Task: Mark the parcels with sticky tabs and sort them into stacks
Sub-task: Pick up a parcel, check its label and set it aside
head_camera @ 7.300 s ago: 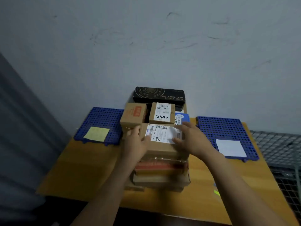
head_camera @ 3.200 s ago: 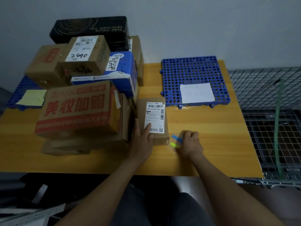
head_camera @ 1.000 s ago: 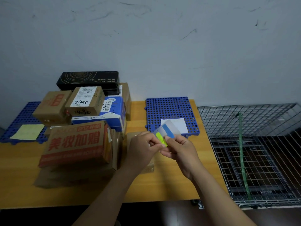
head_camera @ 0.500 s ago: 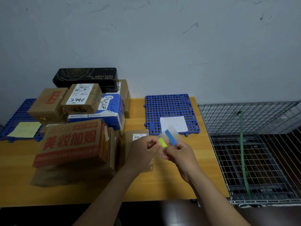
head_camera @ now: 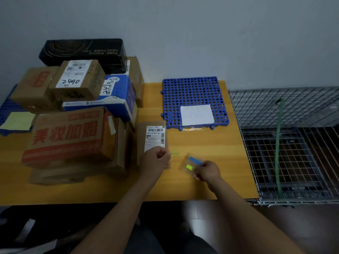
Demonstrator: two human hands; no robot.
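Observation:
A small brown parcel (head_camera: 155, 129) with a white barcode label lies flat on the wooden table (head_camera: 211, 153), just right of the parcel pile (head_camera: 73, 114). My left hand (head_camera: 156, 159) hovers over its near end, fingers curled, pinching a blurred green sticky tab (head_camera: 174, 154) that sticks out to the right. My right hand (head_camera: 208, 171) is low over the table to the right and holds a clear tab sheet (head_camera: 190, 163) carrying a blue and a yellow-green tab.
A blue perforated mat (head_camera: 194, 96) with a white paper (head_camera: 197, 114) lies behind the parcel. A second blue mat (head_camera: 6, 109) with a yellow paper (head_camera: 18, 121) is at the far left. A wire cage (head_camera: 286, 136) with a green strap (head_camera: 279, 143) adjoins the table's right edge.
Both hands came down from in front of me to the table and moved apart. My left hand pulled a green tab off the sheet, which stays in my right hand.

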